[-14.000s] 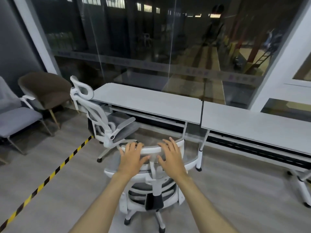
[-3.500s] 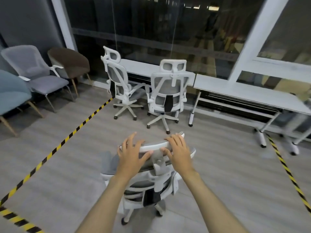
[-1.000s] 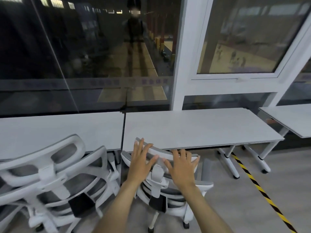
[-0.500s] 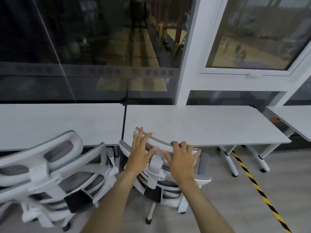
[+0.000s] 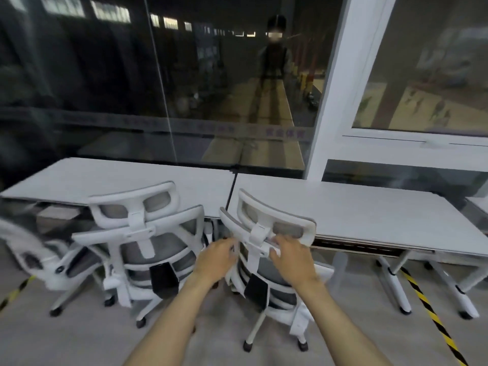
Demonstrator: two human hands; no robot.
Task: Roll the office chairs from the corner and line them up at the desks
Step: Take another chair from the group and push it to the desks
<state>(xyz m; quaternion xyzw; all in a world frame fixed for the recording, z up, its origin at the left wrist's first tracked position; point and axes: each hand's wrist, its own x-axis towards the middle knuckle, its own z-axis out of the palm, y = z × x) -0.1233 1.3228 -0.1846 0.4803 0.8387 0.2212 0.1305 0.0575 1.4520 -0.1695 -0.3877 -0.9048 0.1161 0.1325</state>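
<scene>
A white mesh office chair (image 5: pixel 276 224) stands at the left end of the right desk (image 5: pixel 369 215), its back toward me and turned slightly. My left hand (image 5: pixel 216 260) and my right hand (image 5: pixel 290 260) sit just below the headrest, one on each side of its post. Their fingers curl over the top of the backrest. A second white chair (image 5: pixel 142 233) stands close on the left at the left desk (image 5: pixel 105 178). A third chair (image 5: pixel 31 252) shows partly at the far left, facing sideways.
The desks stand end to end against a glass wall and a white pillar (image 5: pixel 340 101). Another desk's corner (image 5: pixel 479 203) shows at the right edge. Yellow-black floor tape (image 5: pixel 427 305) runs by the right desk's legs, and more tape (image 5: pixel 13 294) lies at the left.
My hands have slid from the top of the headrest down to the backrest below it. The chair now sits farther from me, and my view takes in more of the left chairs.
</scene>
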